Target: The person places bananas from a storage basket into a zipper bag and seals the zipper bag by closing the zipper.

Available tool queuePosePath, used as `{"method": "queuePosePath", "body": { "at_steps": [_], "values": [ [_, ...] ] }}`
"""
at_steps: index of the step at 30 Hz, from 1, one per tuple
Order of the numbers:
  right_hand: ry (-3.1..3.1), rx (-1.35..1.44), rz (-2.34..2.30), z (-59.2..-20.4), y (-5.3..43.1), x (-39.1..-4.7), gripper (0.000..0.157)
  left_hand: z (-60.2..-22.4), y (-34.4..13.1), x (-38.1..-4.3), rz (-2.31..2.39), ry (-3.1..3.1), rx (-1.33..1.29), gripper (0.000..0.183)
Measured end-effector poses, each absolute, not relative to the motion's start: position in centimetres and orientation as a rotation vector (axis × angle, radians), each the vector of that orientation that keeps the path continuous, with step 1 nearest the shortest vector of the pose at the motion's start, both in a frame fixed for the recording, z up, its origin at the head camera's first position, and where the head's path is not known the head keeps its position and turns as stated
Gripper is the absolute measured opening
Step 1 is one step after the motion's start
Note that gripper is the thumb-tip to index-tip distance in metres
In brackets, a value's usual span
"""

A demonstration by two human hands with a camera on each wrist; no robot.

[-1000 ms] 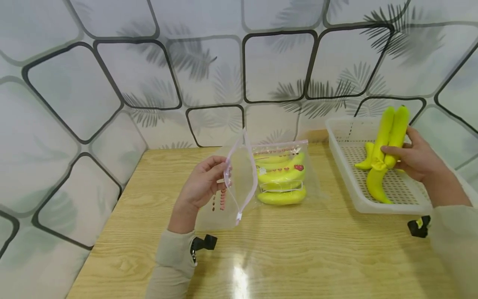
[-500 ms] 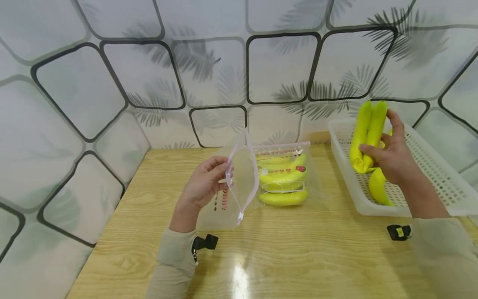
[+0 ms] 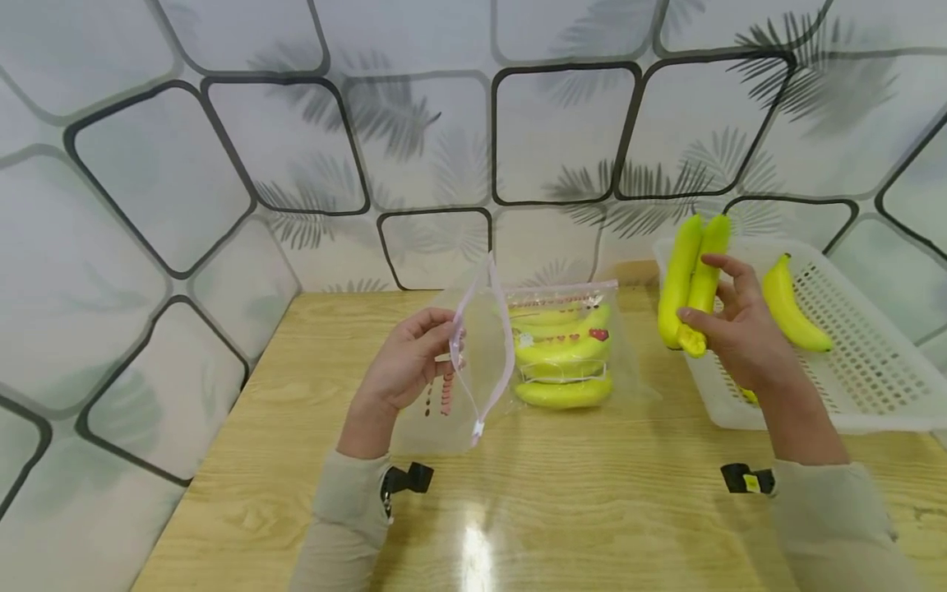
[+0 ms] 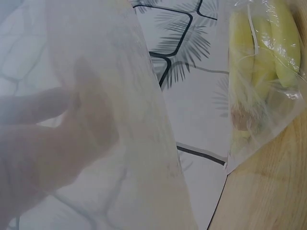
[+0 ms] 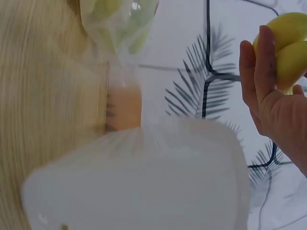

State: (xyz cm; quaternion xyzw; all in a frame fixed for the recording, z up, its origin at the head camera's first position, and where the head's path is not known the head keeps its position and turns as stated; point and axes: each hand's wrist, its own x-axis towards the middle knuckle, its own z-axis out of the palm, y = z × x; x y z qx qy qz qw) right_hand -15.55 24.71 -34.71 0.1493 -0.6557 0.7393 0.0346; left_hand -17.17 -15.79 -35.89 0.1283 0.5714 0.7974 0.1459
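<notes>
My left hand (image 3: 407, 358) pinches the pink-edged mouth of a clear zip bag (image 3: 425, 432), which stands partly open with its white slider low. In the left wrist view the bag's film (image 4: 115, 43) lies across the blurred hand. On the other side, my right hand (image 3: 747, 337) grips a pair of yellow bananas (image 3: 675, 284), joined at one end and tilted upright over the basket's left rim. The right wrist view shows fingers curled at these bananas (image 5: 290, 60). A second zip bag (image 3: 632, 378), with several bananas (image 3: 562, 393) inside, lies between the hands.
A white perforated plastic basket (image 3: 880, 378) stands at the right of the wooden table (image 3: 592, 510). One banana (image 3: 797, 308) lies in it, and a yellow piece (image 3: 749, 395) shows under my right forearm. A patterned wall (image 3: 422, 173) rises behind the table.
My right hand has moved left with the joined bananas, from above the basket's middle to its left rim. A banana in the basket has come into view. The left hand stays put.
</notes>
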Motion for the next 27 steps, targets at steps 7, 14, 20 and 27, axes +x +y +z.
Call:
{"method": "queuePosePath", "body": {
  "at_steps": [7, 14, 20, 27],
  "values": [
    [-2.109, 0.673, 2.226, -35.2, 21.4, -14.4, 0.069, -35.7, -15.2, -16.9, 2.239, 1.768, 0.372, 0.02],
    [-2.114, 0.726, 2.256, -35.3, 17.3, -13.2, 0.069, -35.8, -13.8, -16.5, 2.125, 1.92, 0.378, 0.026],
    [-2.258, 0.74, 2.237, -36.0, 14.7, -12.8, 0.067, -36.0, -13.0, -16.5, 2.093, 1.976, 0.356, 0.023],
    [-2.275, 0.814, 2.385, -37.1, 13.7, -12.9, 0.068, -36.3, -12.6, -16.2, 2.082, 2.017, 0.355, 0.02]
  ]
}}
